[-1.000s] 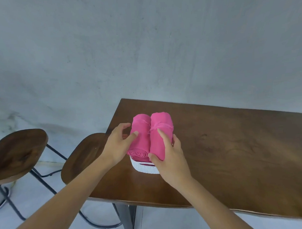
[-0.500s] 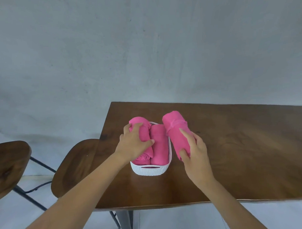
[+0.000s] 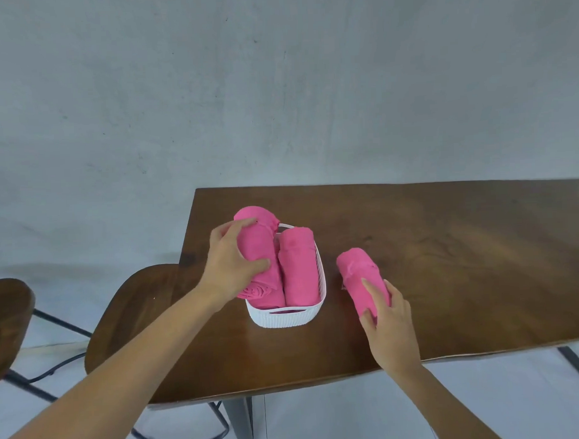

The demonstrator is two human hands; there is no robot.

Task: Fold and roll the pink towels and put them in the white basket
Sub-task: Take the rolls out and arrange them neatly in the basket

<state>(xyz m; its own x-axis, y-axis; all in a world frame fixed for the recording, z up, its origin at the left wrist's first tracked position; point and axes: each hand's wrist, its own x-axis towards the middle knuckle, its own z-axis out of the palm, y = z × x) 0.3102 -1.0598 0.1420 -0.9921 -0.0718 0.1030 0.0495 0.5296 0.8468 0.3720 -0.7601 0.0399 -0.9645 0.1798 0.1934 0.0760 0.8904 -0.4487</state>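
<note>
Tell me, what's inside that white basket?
One rolled pink towel lies along its right side. The left hand grips another roll over the left side; more pink shows beneath, but that roll covers it. The floor of the basket is hidden.

A white basket point(image 3: 285, 316) sits on the brown wooden surface point(image 3: 446, 246). The left hand point(image 3: 232, 264) grips the first towel point(image 3: 258, 250), a pink roll over the basket's nine o'clock side, its far end past the rim. The second towel point(image 3: 298, 265), also rolled, lies inside along the three o'clock side. At three o'clock from the basket, the right hand point(image 3: 388, 327) holds the near end of the third towel point(image 3: 359, 276), a roll lying on the surface. Two wooden stools point(image 3: 130, 307) stand at nine o'clock.
</note>
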